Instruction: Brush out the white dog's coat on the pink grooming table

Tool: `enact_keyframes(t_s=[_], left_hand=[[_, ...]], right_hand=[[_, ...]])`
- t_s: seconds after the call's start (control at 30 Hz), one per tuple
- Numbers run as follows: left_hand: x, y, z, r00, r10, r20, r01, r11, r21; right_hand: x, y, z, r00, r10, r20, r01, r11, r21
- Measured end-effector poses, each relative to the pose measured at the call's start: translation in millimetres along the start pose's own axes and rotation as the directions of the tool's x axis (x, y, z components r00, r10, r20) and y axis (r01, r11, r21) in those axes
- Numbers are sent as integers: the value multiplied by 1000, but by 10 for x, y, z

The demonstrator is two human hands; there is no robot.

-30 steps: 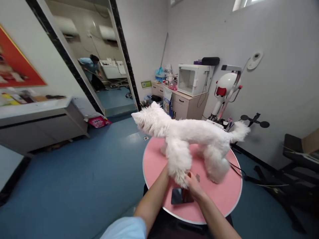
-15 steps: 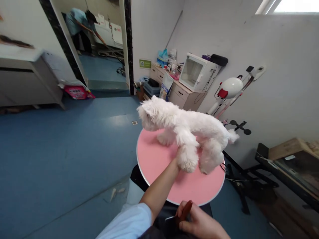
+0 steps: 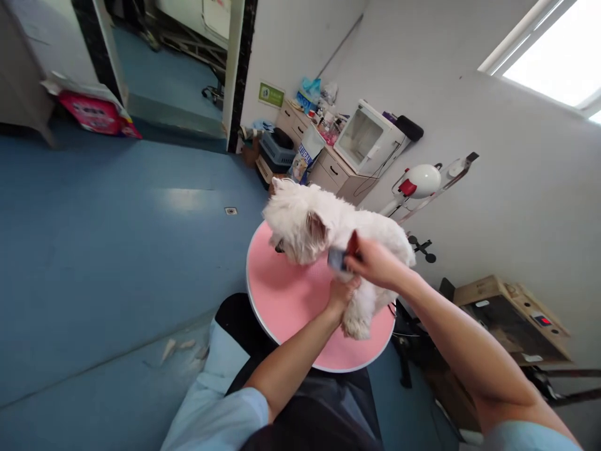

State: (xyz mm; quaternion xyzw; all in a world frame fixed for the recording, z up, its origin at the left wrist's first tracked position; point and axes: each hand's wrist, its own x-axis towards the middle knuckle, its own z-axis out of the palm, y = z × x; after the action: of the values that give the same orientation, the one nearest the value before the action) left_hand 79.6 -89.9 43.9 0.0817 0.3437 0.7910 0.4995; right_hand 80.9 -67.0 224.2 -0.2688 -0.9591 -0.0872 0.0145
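Note:
A white fluffy dog (image 3: 295, 216) stands on a round pink grooming table (image 3: 286, 307), its head lowered to the left. My left hand (image 3: 342, 295) is wrapped around one of its front legs, its fingertips partly hidden. My right hand (image 3: 375, 260) grips a slicker brush (image 3: 337, 259) by its reddish-brown handle. The brush head, smeared by motion, is against or just in front of the fur at the upper front leg, just above my left hand; contact cannot be made out exactly.
A white dryer (image 3: 422, 181) on an arm stands behind the table. Farther back, drawers (image 3: 331, 166) carry a white glass-fronted cabinet (image 3: 361, 138) and bottles. Pet carriers (image 3: 277, 150) sit beside them. A pink bag (image 3: 94, 113) lies by the doorway. At right is a wooden box (image 3: 498, 319).
My right hand has risen from the table's near edge to the dog's front leg with the brush. The dog's head has turned and dipped toward me. The view has shifted.

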Motion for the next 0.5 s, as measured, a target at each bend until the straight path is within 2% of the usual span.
enact_keyframes(t_s=[0.03, 0.07, 0.13, 0.17, 0.2, 0.27, 0.3, 0.33, 0.37, 0.4, 0.43, 0.47, 0.5], left_hand=[[-3, 31, -4, 1000, 11, 3, -11, 1000, 0], [-3, 64, -6, 1000, 17, 15, -17, 1000, -4], [3, 134, -9, 999, 26, 32, -26, 1000, 4], [8, 169, -9, 999, 34, 38, -36, 999, 27], [13, 200, -8, 998, 44, 40, -46, 997, 57], [21, 247, -2, 997, 71, 29, -74, 992, 101], [24, 259, 1, 997, 81, 15, -82, 992, 99], [25, 266, 5, 996, 84, 3, -84, 992, 90], [25, 267, 7, 997, 82, -4, -81, 994, 77], [26, 265, 10, 997, 83, -2, -82, 994, 69], [27, 262, 13, 997, 83, 5, -83, 994, 69], [29, 259, 17, 997, 83, 8, -83, 994, 74], [34, 259, 21, 997, 83, 3, -83, 993, 79]], right_hand=[[-25, -21, -14, 998, 1, 59, 1, 1000, -29], [-39, -35, -30, 999, 28, 43, -26, 998, -59], [-35, -51, -62, 987, 80, -141, -93, 992, -85], [-21, -62, -73, 979, 71, -190, -87, 993, -76], [-2, -77, -78, 985, 49, -168, -61, 996, -69], [40, -127, -69, 1000, 22, 14, -21, 996, -82], [59, -159, -59, 997, 47, 56, -40, 993, -111], [75, -193, -49, 996, 84, 25, -79, 986, -148], [89, -226, -40, 992, 111, -58, -120, 977, -176], [101, -258, -31, 984, 115, -136, -139, 973, -185], [112, -287, -21, 982, 97, -160, -126, 975, -184], [123, -310, -9, 990, 78, -121, -99, 978, -185], [136, -327, 3, 998, 62, -27, -66, 981, -184]])
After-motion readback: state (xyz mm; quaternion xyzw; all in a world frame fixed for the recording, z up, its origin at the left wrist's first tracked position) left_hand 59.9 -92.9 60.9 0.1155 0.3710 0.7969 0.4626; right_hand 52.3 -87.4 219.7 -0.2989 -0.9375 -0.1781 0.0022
